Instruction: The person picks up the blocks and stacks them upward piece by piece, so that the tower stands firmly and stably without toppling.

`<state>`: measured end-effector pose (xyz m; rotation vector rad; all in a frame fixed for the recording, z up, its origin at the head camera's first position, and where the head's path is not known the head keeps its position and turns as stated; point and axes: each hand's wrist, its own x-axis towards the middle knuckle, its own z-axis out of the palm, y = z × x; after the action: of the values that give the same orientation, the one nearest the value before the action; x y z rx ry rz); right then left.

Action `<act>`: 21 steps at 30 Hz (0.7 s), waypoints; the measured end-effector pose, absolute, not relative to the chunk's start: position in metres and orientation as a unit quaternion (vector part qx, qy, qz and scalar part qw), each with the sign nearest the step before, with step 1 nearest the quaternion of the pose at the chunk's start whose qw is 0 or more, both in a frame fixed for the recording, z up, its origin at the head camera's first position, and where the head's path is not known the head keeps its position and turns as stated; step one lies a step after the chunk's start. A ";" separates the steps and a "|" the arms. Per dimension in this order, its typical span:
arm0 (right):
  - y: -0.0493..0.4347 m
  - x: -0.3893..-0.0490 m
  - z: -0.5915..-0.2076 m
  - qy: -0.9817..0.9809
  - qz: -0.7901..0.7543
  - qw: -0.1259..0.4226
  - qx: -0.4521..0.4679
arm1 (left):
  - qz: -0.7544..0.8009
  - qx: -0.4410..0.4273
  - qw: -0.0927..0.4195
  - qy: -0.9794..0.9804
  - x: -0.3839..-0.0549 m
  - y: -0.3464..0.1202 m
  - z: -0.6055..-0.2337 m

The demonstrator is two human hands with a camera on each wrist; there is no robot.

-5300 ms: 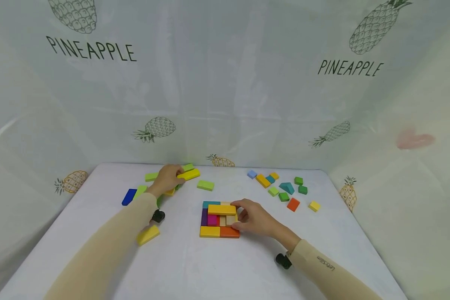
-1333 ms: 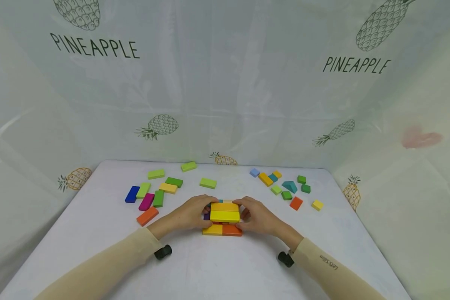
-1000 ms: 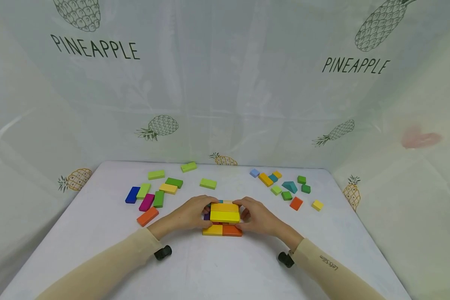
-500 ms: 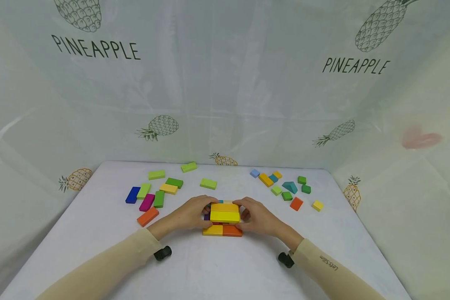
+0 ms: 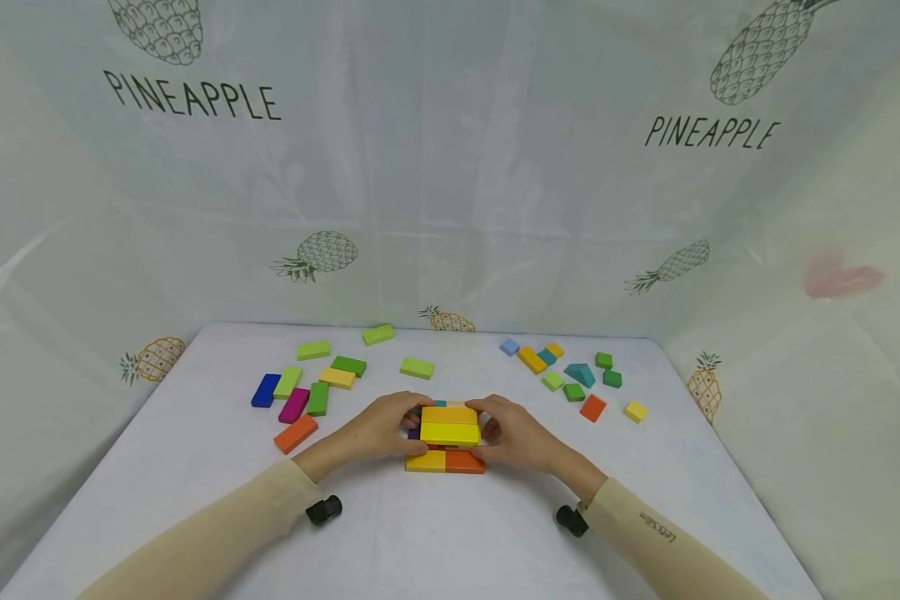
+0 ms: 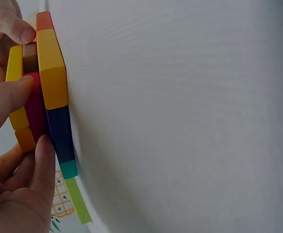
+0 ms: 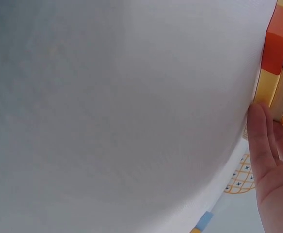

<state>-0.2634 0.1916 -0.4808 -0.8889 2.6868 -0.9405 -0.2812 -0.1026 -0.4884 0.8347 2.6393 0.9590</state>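
Two hands, the left hand point(image 5: 382, 427) and the right hand point(image 5: 517, 433), grip a low block stack point(image 5: 450, 425) from either side, each with its thumb at the front and its fingers curving round to the back. The stack sits on the white surface point(image 5: 450, 542), near its middle. On top, a bright yellow block point(image 5: 450, 434) lies flat in front of an amber block point(image 5: 450, 415), long sides together. Along the front of the bottom layer, a yellow-orange block point(image 5: 425, 462) meets an orange block point(image 5: 465, 462) end to end. The left wrist view shows a purple block point(image 6: 60, 133) and a teal block point(image 6: 69, 170) continuing that layer along the left side, with the left thumb against a magenta block point(image 6: 34, 111) in the layer above. In the right wrist view, right fingertips touch a pale yellow block point(image 7: 266, 87) at the lower right side; that picture cuts the stack off, so exactly how firmly they press is hard to judge.

Left of the stack and behind it lie loose flat blocks, among them a blue block point(image 5: 266, 390) and an orange-red block point(image 5: 296, 433). Farther right are smaller pieces, including a teal triangle point(image 5: 579, 374) and a yellow cube point(image 5: 635, 411). A pineapple-printed curtain point(image 5: 450, 167) hangs behind.
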 end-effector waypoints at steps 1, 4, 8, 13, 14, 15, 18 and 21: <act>0.192 -0.264 -0.480 0.898 -0.313 0.084 -0.299 | 0.326 0.284 0.105 0.896 -0.281 -0.103 -0.489; 0.195 -0.265 -0.476 0.896 -0.304 0.101 -0.308 | 0.329 0.282 0.104 0.895 -0.281 -0.103 -0.490; 0.205 -0.274 -0.469 0.900 -0.289 0.101 -0.311 | 0.334 0.280 0.104 0.894 -0.280 -0.104 -0.490; 0.225 -0.295 -0.459 0.917 -0.290 0.043 -0.269 | 0.340 0.283 0.101 0.891 -0.279 -0.105 -0.490; 0.229 -0.300 -0.458 0.921 -0.289 0.029 -0.261 | 0.340 0.285 0.100 0.891 -0.279 -0.105 -0.490; 0.234 -0.305 -0.456 0.924 -0.286 0.017 -0.252 | 0.339 0.286 0.100 0.891 -0.279 -0.105 -0.490; 0.247 -0.321 -0.455 0.935 -0.271 -0.017 -0.228 | 0.337 0.286 0.099 0.892 -0.279 -0.105 -0.489; 0.257 -0.335 -0.456 0.945 -0.258 -0.037 -0.196 | 0.334 0.282 0.100 0.894 -0.278 -0.104 -0.488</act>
<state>-0.3354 0.2565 -0.4563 -0.6316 3.0422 -0.8304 -0.2783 -0.1044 -0.4882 0.8330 2.6420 0.9867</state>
